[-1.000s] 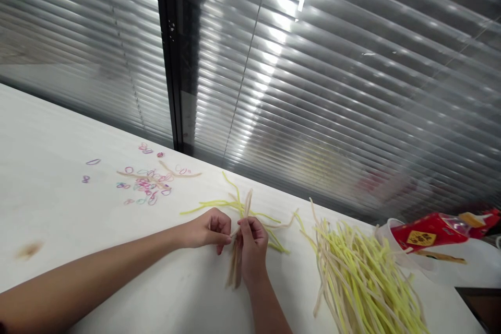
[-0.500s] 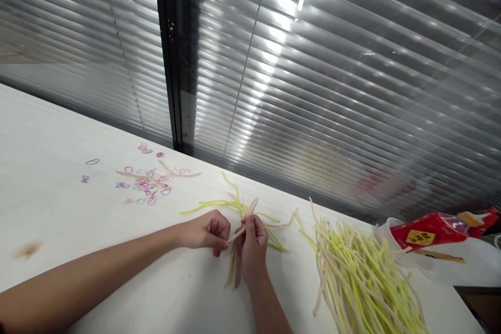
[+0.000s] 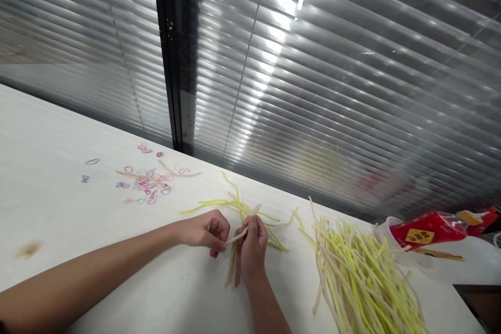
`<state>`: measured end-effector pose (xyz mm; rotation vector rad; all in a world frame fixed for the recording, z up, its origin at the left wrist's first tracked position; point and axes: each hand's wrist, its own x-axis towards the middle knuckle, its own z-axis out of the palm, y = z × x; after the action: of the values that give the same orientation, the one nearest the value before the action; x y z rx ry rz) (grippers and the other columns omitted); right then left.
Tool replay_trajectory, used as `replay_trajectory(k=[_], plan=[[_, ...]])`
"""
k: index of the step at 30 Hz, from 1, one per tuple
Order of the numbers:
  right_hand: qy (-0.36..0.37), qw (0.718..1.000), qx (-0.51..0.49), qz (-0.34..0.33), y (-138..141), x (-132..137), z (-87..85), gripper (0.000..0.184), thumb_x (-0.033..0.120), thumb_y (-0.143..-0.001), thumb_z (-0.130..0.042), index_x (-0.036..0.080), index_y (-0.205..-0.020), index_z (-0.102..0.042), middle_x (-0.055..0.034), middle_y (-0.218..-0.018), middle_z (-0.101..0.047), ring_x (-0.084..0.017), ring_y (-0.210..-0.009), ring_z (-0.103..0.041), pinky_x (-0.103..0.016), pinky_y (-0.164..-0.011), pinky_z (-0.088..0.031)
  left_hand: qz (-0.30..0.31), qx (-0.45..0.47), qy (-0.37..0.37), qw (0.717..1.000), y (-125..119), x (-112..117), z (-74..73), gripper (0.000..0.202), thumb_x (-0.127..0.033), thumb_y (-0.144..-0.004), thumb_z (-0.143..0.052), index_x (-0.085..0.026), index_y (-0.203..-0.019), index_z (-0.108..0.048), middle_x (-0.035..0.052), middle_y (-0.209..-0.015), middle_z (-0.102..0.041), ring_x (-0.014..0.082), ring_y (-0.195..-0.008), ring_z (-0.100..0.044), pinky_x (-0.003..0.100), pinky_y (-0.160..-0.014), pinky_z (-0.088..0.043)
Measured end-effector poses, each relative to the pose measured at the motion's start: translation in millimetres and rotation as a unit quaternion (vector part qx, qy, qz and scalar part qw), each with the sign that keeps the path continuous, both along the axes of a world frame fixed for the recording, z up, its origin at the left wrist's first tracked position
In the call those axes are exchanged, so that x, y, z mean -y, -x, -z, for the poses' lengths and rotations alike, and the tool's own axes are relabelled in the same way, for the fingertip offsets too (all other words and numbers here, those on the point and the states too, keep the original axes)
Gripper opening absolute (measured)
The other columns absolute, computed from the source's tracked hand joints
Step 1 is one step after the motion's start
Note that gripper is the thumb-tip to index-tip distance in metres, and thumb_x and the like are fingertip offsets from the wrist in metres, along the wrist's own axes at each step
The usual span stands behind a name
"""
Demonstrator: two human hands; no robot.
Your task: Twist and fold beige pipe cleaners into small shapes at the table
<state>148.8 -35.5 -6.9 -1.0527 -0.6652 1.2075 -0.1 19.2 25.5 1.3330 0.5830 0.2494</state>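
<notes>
My right hand (image 3: 253, 246) grips a small bundle of beige pipe cleaners (image 3: 235, 267) that stands on the white table (image 3: 58, 203). My left hand (image 3: 206, 230) pinches the end of one beige strand bent out from that bundle, between the two hands. Just behind my hands lie a few loose yellow and beige pipe cleaners (image 3: 235, 203).
A large pile of yellow and beige pipe cleaners (image 3: 360, 276) lies to the right. Small coloured rubber bands (image 3: 144, 182) are scattered at the back left. A clear plastic bag with a red package (image 3: 430, 232) lies at the far right. Window blinds run along the table's far edge.
The upper ends of the bundle have dropped lower and one strand has bent over towards my left hand. Both hands stay in the same spot.
</notes>
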Motion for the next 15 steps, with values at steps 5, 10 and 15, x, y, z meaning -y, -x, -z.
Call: replay_trajectory(k=[5, 10, 15], plan=[[-0.006, 1.0, -0.013, -0.001, -0.3, -1.4, 0.5, 0.038, 0.053, -0.083, -0.049, 0.019, -0.066, -0.041, 0.0103, -0.042, -0.035, -0.005, -0.038, -0.027, -0.017, -0.038, -0.021, 0.004, -0.002, -0.003, 1.0, -0.3, 0.0, -1.3, 0.009, -0.014, -0.065, -0.066, -0.013, -0.057, -0.061, 0.0008, -0.051, -0.064, 0.013, -0.048, -0.061, 0.02, -0.047, -0.046], [0.0, 0.999, -0.053, 0.013, 0.4, -3.4, 0.6, 0.039, 0.056, -0.081, -0.051, 0.02, -0.069, -0.041, 0.0114, -0.04, -0.034, -0.005, -0.036, -0.026, -0.016, -0.037, -0.02, 0.011, -0.002, -0.011, 1.0, -0.2, 0.3, -1.8, 0.009, -0.014, -0.065, -0.066, -0.013, -0.058, -0.061, 0.0011, -0.051, -0.064, 0.0129, -0.048, -0.061, 0.02, -0.047, -0.046], [-0.006, 0.997, -0.069, 0.038, 1.2, -6.2, -5.7, 0.039, 0.055, -0.081, -0.052, 0.02, -0.069, -0.04, 0.0115, -0.045, -0.034, -0.004, -0.036, -0.028, -0.017, -0.038, -0.024, 0.012, 0.008, -0.014, 1.0, -0.2, 0.7, -2.4, 0.009, -0.014, -0.066, -0.066, -0.013, -0.058, -0.062, 0.0015, -0.051, -0.064, 0.0129, -0.047, -0.061, 0.019, -0.046, -0.046]])
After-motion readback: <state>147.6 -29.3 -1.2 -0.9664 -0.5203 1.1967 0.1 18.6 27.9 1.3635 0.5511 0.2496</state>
